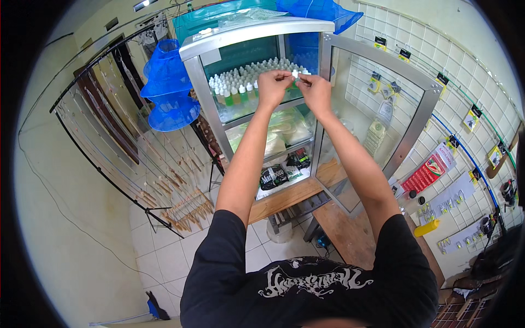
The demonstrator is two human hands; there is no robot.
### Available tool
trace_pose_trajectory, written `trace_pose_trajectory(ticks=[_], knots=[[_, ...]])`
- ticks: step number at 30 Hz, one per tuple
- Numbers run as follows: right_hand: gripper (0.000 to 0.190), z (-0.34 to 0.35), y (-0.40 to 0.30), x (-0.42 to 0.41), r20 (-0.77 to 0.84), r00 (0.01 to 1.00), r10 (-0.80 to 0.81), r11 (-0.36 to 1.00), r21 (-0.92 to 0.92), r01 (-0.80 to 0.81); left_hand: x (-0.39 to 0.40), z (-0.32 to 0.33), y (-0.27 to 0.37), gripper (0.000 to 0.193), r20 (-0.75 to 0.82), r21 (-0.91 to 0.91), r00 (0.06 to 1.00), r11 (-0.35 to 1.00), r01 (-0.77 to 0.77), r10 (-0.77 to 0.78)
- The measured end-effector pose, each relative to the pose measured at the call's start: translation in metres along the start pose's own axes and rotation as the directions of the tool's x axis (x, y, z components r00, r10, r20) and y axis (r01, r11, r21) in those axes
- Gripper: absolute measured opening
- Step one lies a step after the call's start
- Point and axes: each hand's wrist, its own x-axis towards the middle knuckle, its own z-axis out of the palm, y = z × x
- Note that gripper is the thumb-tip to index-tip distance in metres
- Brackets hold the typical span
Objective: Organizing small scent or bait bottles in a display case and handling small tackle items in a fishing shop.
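Both my hands are raised at the open front of a glass-and-metal display cabinet (256,28). Between them is a small dropper bottle (295,74) with a white cap, its lower part mostly hidden by fingers. My left hand (272,87) pinches it from the left, and my right hand (315,92) has thumb and fingertips on it from the right. Behind and below, on the top shelf, stand rows of similar white-capped dropper bottles (243,93), some with green or yellowish liquid. Plastic packets (283,127) lie on the shelf beneath.
The cabinet's glass door (393,82) is swung open to my right, beside a wire grid (410,24) hung with packaged goods. A wooden bench (348,233) sits below. To the left are blue mesh keepnets (168,90) and a rack of fishing rods (102,158).
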Motion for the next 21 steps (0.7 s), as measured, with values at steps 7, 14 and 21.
trace_pose_trajectory(ticks=[7,14,21], knots=[[0.024,0.017,0.009,-0.012,-0.030,0.997,0.074,0.989,-0.123,-0.077,0.001,0.002,-0.018,0.016,0.021,0.036,0.999,0.999,0.034,-0.035],[0.023,0.023,0.017,-0.020,-0.093,0.995,0.045,0.990,-0.126,-0.057,-0.005,0.008,-0.014,0.019,0.016,0.249,0.999,0.968,-0.033,0.029],[0.018,0.028,0.015,-0.027,-0.144,0.988,0.059,0.988,-0.134,-0.079,-0.005,0.006,-0.022,0.020,0.033,0.358,0.995,0.929,-0.098,0.092]])
